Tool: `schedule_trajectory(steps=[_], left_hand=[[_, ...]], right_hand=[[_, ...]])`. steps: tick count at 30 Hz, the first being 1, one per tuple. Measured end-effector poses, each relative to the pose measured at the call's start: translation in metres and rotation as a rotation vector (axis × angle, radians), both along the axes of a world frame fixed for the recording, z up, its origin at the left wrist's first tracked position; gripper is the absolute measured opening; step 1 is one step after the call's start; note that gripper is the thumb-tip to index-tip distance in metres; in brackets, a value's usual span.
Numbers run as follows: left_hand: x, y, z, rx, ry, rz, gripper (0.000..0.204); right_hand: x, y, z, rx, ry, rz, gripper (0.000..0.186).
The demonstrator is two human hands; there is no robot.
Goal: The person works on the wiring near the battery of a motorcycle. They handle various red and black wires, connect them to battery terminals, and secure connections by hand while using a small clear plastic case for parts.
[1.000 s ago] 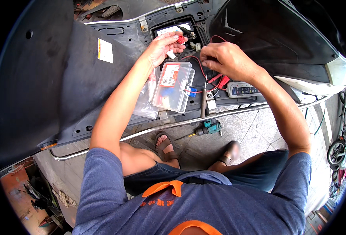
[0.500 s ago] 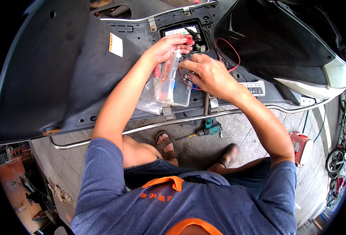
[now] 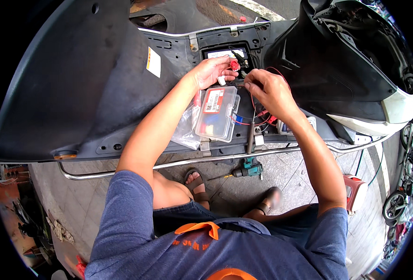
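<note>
My left hand (image 3: 211, 73) is closed on a small round red part (image 3: 234, 65) whose kind I cannot make out. A white connector (image 3: 222, 80) hangs just below its fingers. Beyond it a battery (image 3: 225, 54) sits in an opening of the scooter's floorboard, with a black clip (image 3: 238, 55) at its right. My right hand (image 3: 271, 91) is pinched near the opening's lower right corner; what it holds, if anything, is hidden. Thin red wire runs around it. Below the left hand lies a clear plastic case (image 3: 219, 113) with a red and white label.
A screwdriver (image 3: 251, 136) lies right of the case. A white device (image 3: 297, 125) sits partly behind my right wrist. A plastic bag (image 3: 186, 126) lies left of the case. On the ground are a teal drill (image 3: 247, 170) and a red-and-white box (image 3: 355, 193).
The clear case, upright on its edge before, now lies flatter, label up. My right hand has moved right, away from it. My left hand still holds the red part. The whole view has shifted.
</note>
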State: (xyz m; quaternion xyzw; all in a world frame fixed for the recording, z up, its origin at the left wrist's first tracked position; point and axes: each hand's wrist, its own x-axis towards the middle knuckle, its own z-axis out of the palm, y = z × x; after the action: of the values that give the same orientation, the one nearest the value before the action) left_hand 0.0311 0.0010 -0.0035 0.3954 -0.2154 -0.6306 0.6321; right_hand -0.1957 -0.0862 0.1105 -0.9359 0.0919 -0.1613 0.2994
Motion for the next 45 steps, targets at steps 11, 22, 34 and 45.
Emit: schedule_trajectory(steps=[11,22,34,45], left_hand=[[-0.002,-0.007,0.005,0.088,0.069,-0.019,0.038],[-0.005,-0.005,0.012,0.113,-0.022,0.041,0.026],[0.0,-0.006,0.013,0.111,-0.04,0.003,0.031],[-0.002,-0.005,0.007,0.081,-0.095,0.011,0.038]], right_hand=[[0.06,-0.027,-0.064,-0.173,0.144,0.228,0.036],[-0.016,0.011,-0.013,-0.075,0.169,0.19,0.02],[0.011,0.064,-0.029,-0.077,-0.052,0.296,0.033],[-0.024,0.104,-0.028,-0.391,0.084,0.204,0.019]])
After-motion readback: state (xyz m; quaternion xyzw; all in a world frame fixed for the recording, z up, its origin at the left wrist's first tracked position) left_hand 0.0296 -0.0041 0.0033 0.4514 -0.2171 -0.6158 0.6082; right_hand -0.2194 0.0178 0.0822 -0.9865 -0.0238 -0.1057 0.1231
